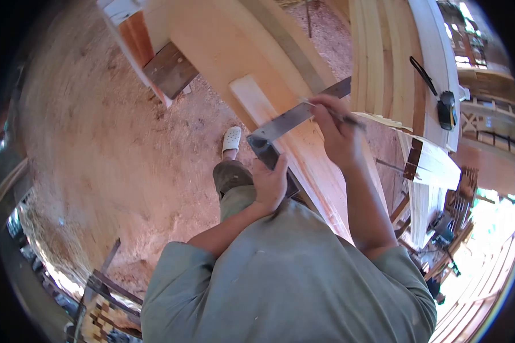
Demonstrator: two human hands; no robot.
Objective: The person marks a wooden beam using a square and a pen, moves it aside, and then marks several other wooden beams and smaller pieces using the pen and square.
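A metal try square [280,128] lies across a pale wooden plank [286,131] that runs away from me. My left hand [270,183] presses the square's dark stock against the plank's near edge. My right hand [333,128] grips a pencil [349,119] with its tip against the steel blade of the square, on the plank's top face. Beneath the plank lies a wider board [223,40].
Sawdust covers the ground [97,131]. My foot in a white clog [232,139] stands left of the plank. A stack of planks [383,57] lies to the right, with a black tool [445,108] on a white board. More timber [106,317] lies at the bottom left.
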